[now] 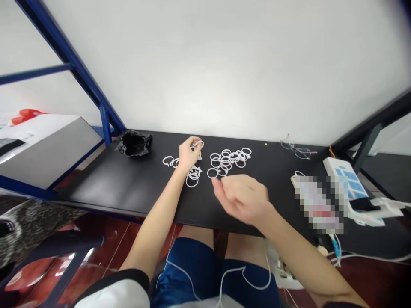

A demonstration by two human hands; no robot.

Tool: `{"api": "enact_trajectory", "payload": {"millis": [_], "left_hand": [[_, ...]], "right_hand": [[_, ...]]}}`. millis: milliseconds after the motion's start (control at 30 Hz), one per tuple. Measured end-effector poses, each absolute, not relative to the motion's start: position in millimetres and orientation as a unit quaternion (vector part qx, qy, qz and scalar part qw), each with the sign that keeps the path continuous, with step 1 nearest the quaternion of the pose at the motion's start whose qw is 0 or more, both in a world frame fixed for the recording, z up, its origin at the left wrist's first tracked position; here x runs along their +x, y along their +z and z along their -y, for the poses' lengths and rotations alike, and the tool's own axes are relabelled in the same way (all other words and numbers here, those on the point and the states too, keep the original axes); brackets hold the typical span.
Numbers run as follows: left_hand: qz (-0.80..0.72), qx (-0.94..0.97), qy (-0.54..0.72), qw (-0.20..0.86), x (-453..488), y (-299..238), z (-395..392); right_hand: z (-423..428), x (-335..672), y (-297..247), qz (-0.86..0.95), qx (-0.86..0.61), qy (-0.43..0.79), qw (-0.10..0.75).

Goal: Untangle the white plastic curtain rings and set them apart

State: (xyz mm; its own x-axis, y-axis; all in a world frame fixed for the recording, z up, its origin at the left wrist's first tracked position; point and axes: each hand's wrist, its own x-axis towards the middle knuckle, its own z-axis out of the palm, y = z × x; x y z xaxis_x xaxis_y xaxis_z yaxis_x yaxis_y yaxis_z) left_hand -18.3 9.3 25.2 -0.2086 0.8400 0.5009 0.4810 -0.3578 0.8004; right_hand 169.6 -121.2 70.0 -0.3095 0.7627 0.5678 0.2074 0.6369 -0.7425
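Note:
Several white plastic rings (228, 161) lie in a loose heap on the black table (128, 188). A smaller cluster of rings (193, 175) sits just left of it. My left hand (189, 154) hovers over that cluster, fingers pinched on a white ring (198, 145). My right hand (241, 197) is nearer to me, above the table in front of the heap, its fingers loosely curled and nothing seen in them; the fingertips point left towards the rings.
A crumpled black bag (134, 143) lies at the back left. Thin wire loops (298, 150) rest at the back right. A white power strip (346, 182) with cables sits on the right, beside a blurred-out object. A blue metal frame (80, 72) rises on the left.

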Motion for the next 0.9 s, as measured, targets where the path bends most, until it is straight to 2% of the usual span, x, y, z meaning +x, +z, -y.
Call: {"api": "enact_trajectory", "payload": {"millis": [100, 167, 267, 467, 733, 900], "left_hand": [[-0.458, 0.554, 0.597, 0.356, -9, 28, -9], [-0.41, 0.534, 0.573, 0.468, -2, 30, -7], [-0.374, 0.506, 0.53, 0.568, 6, 32, -1], [-0.371, 0.474, 0.538, 0.59, 14, 29, 3], [-0.38, 0.415, 0.592, 0.577, 6, 35, 2], [-0.331, 0.388, 0.585, 0.631, 4, 43, 6]], "right_hand": [[79, 169, 69, 0.765, -0.339, 0.182, 0.516], [61, 169, 60, 0.738, -0.376, 0.155, 0.539], [46, 172, 40, 0.695, -0.407, 0.139, 0.575], [37, 172, 7, 0.72, -0.41, 0.155, 0.539], [40, 175, 7, 0.705, -0.437, 0.174, 0.531], [40, 172, 10, 0.653, -0.457, 0.313, 0.516]]}}
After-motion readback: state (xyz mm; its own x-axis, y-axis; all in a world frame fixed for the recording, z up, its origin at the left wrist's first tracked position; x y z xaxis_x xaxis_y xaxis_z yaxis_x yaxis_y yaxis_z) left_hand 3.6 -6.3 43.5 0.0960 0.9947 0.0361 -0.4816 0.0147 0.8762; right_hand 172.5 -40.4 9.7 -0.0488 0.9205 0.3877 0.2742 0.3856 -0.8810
